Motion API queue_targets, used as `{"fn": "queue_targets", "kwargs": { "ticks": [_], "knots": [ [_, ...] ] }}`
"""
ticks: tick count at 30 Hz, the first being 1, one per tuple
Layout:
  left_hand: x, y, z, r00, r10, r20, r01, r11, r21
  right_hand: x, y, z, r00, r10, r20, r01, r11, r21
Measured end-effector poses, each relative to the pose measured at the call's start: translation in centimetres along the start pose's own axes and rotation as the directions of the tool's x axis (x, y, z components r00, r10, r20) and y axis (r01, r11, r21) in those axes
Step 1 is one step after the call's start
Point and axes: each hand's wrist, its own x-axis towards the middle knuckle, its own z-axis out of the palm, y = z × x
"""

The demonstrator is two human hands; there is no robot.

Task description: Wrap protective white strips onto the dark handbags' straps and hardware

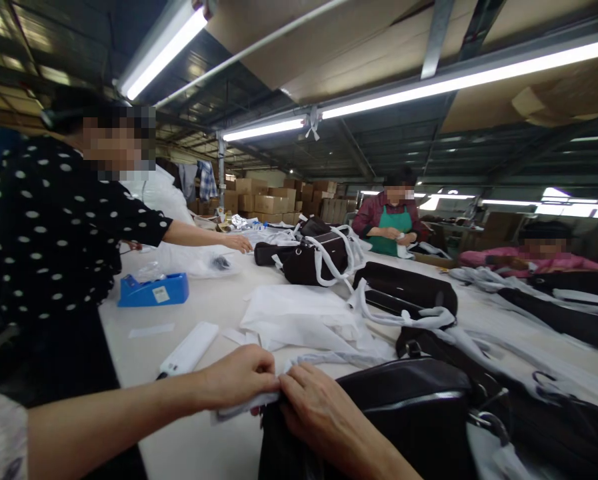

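A black bag [403, 413] lies in front of me at the table's near edge. My left hand [241, 377] is closed in a pinch on a white wrapped strap [246, 405] at the bag's left end. Touching it, my right hand [313, 407] has its fingers curled over the same spot, on the strap and the bag's upper left corner. The wrapping runs on behind my fingers as a pale band [339, 358] along the back of the bag. What lies beneath my fingertips is hidden.
White sheets [303, 313], a white power bank-like block [189, 348] and a blue tape dispenser [153, 291] lie on the table [179, 440]. More black bags [403, 287] lie beyond and right. A person in polka dots reaches in from the left; two others work farther back.
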Motion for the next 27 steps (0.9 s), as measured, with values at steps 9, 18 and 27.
{"fn": "queue_targets", "kwargs": {
  "ticks": [9,18,27],
  "knots": [
    [0.1,1.4,1.4,0.98,0.123,-0.156,-0.038,0.889,0.456,-0.9,0.4,1.3,0.962,0.156,-0.226,-0.09,0.956,0.28],
    [-2.2,2.0,1.3,0.986,0.102,-0.129,-0.046,0.922,0.383,-1.6,1.2,1.7,0.936,0.19,-0.295,-0.097,0.948,0.303],
    [-0.4,2.7,0.6,0.988,0.153,-0.036,-0.131,0.925,0.356,-1.2,1.1,1.1,0.931,0.213,-0.298,-0.092,0.924,0.372]
  ]
}}
